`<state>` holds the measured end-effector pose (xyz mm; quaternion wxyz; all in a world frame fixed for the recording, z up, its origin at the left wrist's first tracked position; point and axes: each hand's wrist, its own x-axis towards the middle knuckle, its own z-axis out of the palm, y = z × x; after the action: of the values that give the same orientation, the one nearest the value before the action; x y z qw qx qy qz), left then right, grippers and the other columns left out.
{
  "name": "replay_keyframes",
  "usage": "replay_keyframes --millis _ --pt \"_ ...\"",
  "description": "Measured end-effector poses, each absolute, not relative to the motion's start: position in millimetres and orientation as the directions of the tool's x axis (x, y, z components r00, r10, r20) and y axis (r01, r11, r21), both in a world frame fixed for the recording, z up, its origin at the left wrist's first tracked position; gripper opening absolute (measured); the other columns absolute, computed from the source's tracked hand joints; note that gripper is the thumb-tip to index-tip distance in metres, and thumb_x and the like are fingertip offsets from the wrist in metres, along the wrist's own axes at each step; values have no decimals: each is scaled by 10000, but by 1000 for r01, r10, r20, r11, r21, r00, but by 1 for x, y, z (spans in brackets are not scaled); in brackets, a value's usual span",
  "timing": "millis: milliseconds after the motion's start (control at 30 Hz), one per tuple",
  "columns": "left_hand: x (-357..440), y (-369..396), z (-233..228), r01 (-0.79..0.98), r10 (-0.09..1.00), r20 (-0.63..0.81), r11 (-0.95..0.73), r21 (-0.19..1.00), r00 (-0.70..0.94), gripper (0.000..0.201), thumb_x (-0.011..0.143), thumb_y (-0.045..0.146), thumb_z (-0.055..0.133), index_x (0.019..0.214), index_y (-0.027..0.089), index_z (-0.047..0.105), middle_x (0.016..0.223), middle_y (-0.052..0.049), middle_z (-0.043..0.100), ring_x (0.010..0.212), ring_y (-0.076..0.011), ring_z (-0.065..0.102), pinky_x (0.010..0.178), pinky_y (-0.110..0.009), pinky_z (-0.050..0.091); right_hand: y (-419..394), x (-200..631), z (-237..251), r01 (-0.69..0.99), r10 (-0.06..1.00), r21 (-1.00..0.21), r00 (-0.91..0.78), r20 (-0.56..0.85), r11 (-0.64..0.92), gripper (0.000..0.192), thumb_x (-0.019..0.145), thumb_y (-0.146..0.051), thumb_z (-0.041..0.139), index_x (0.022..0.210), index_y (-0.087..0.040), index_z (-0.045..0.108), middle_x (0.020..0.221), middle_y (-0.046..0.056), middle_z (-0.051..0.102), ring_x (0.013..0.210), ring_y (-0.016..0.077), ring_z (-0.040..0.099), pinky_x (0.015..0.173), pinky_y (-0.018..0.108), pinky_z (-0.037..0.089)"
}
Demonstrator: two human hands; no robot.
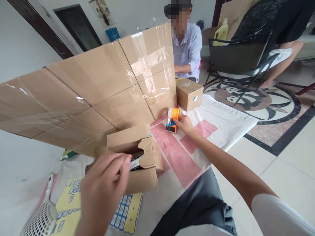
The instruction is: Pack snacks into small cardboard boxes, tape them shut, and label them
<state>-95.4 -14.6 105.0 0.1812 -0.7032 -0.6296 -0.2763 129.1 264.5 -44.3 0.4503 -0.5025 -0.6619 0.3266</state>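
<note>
Two hands in view, both the wearer's own. Nearest to me, the left hand (103,193) is raised in front of the small open carton (137,160); its fingers are curled together and their tips touch the edge of a dark, flat item (136,163) that pokes out of the carton's opening. I cannot tell whether the fingers actually pinch it or only rest against it. The carton stands with its flaps loose on a white cloth with pink rectangles (219,124) spread over the floor. Below the left hand I note a yellow sheet printed with small blue-grey squares (128,214), and at the lower left corner a white perforated scoop (40,221).

Further out, the right arm is stretched forward; the right hand (185,125) is closed around the orange tape dispenser (173,119), which sits on the cloth just beside the base of the large taped cardboard stack (98,85). That stack fills the left and centre of the view, wrapped in clear tape.

Beyond the dispenser a small sealed brown box (189,92) rests on the cloth. Behind it sits another person in a pale shirt (188,49), and to the right a black chair (237,57) stands on the patterned floor
</note>
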Motion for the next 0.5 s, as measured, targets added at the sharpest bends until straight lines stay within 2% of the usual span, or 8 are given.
replay_keyframes --millis 67,133,200,267,300,400,467,500 --pt "-52 -18 99 906 792 603 -181 383 -96 160 962 283 614 891 235 749 831 -12 752 659 -141 645 658 -263 514 269 121 -41 352 933 -865 -104 344 358 202 875 -313 608 709 -206 566 852 82 606 828 237 593 814 394 489" --pt "-16 -12 83 717 873 410 -107 689 -263 193 967 361 623 1011 227 754 740 8 698 543 -105 565 550 -229 472 253 120 -34 321 896 -837 -136 422 443 185 893 -260 560 718 -217 517 880 64 581 803 203 564 781 362 477" --pt "10 0 63 472 908 179 23 881 -379 397 945 456 643 1246 204 700 705 17 648 538 -110 552 530 -228 464 222 127 -24 265 833 -790 -180 524 554 200 933 -269 547 746 -224 494 885 47 565 774 181 542 718 332 461" --pt "25 13 46 307 904 53 88 948 -423 556 905 495 678 1350 165 644 675 26 593 567 -124 552 553 -236 459 187 137 -13 176 709 -687 -210 673 705 217 972 -289 572 780 -228 491 856 28 548 735 166 521 647 311 433" --pt "29 18 39 275 900 42 88 958 -434 552 890 491 692 1326 154 662 648 35 555 570 -124 534 568 -239 450 172 141 -8 128 628 -616 -212 749 777 210 983 -280 591 803 -230 495 837 19 539 716 160 511 619 304 415" --pt "32 27 29 270 904 76 45 962 -421 342 883 458 699 1057 175 780 591 45 459 561 -114 450 581 -245 407 142 151 2 60 424 -421 -208 882 905 182 986 -197 619 859 -237 495 794 2 505 685 153 492 577 296 373" --pt "30 26 30 273 914 94 19 962 -394 273 883 452 704 909 195 794 602 36 446 571 -113 424 570 -247 386 139 154 2 108 380 -365 -220 898 925 189 990 -179 604 865 -240 476 797 6 489 698 162 489 578 303 363" --pt "29 25 31 279 914 113 0 960 -390 263 877 452 716 871 200 790 643 22 483 596 -117 447 577 -248 395 141 156 0 154 382 -355 -225 896 922 201 996 -190 594 855 -241 461 801 10 482 700 167 482 581 308 359"
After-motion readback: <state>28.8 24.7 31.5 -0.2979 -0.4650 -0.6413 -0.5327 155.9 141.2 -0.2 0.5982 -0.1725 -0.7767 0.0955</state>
